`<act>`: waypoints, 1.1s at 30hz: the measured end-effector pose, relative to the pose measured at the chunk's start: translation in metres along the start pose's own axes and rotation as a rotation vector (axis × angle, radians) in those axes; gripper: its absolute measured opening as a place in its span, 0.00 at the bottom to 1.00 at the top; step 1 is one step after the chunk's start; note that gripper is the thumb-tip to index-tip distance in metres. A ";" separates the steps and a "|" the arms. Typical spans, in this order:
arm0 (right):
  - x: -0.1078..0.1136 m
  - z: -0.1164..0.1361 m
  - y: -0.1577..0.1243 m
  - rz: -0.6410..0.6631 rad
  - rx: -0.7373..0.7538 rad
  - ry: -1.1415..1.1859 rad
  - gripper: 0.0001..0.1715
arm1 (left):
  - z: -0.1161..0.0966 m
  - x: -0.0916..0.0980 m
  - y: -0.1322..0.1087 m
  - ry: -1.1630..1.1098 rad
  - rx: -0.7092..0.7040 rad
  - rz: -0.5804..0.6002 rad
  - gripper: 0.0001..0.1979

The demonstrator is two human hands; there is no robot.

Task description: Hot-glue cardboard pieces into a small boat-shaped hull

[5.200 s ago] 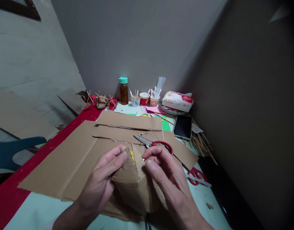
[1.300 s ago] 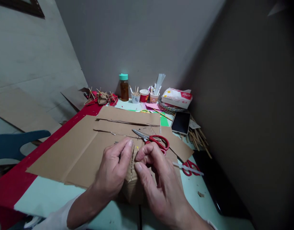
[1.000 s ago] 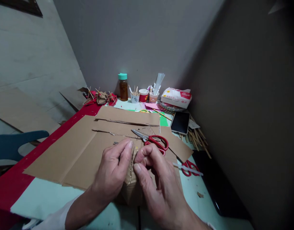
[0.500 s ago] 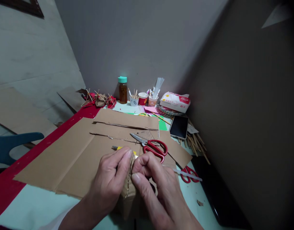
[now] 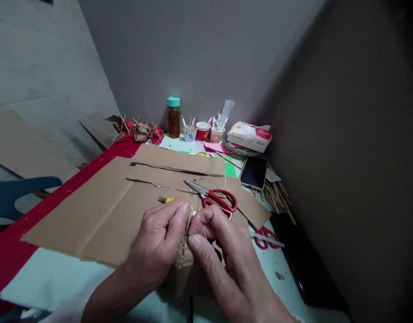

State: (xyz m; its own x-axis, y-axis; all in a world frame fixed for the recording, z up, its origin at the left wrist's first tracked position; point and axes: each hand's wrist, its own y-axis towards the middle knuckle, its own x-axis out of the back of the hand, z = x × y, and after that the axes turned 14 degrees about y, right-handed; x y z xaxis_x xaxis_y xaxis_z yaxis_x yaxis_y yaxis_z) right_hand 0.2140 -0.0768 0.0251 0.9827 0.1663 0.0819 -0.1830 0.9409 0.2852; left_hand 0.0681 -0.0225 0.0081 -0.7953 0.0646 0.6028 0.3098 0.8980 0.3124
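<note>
Both hands pinch a small folded piece of cardboard [image 5: 183,258] close to my body, its corrugated edge running between them. My left hand [image 5: 159,240] is closed on the left side, thumb against curled fingers. On the other side, the thumb and fingers of my right hand [image 5: 223,255] press near the same edge. Much of the piece is hidden by the hands. Just beyond them lie red-handled scissors [image 5: 221,199], partly covered by the right hand. A yellow-handled tool with a dark tip [image 5: 166,200] rests beyond the left hand on large cardboard sheets [image 5: 108,215].
A second pair of red scissors [image 5: 268,237] and a glue stick [image 5: 276,243] lie right. Further back are a phone [image 5: 254,172], wooden sticks [image 5: 276,197], a tissue pack [image 5: 249,136], paper cups [image 5: 202,131] and a bottle [image 5: 173,119]. A blue chair [image 5: 21,186] stands left.
The view has tilted down slightly, so the table things sit higher in the picture. My hands keep nearly the same pinch on the cardboard piece.
</note>
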 end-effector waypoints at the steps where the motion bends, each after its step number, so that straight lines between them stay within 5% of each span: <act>1: 0.000 0.000 0.000 0.002 0.003 0.008 0.07 | 0.000 0.000 0.000 0.000 0.000 0.002 0.20; 24: 0.000 -0.001 0.005 -0.050 0.047 -0.031 0.08 | -0.007 0.002 0.006 0.006 -0.051 -0.023 0.18; 28: 0.005 0.002 0.003 0.002 0.005 -0.102 0.02 | -0.006 0.002 0.007 0.016 -0.040 -0.019 0.18; 33: 0.014 0.003 -0.001 0.089 -0.078 -0.076 0.10 | -0.005 0.003 0.007 0.024 -0.034 -0.021 0.18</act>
State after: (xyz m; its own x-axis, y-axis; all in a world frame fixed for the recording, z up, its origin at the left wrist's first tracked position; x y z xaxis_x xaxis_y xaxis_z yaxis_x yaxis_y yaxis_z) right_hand 0.2279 -0.0760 0.0286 0.9569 0.2301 0.1769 -0.2637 0.9440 0.1982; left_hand 0.0707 -0.0183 0.0159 -0.7894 0.0350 0.6129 0.3108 0.8837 0.3498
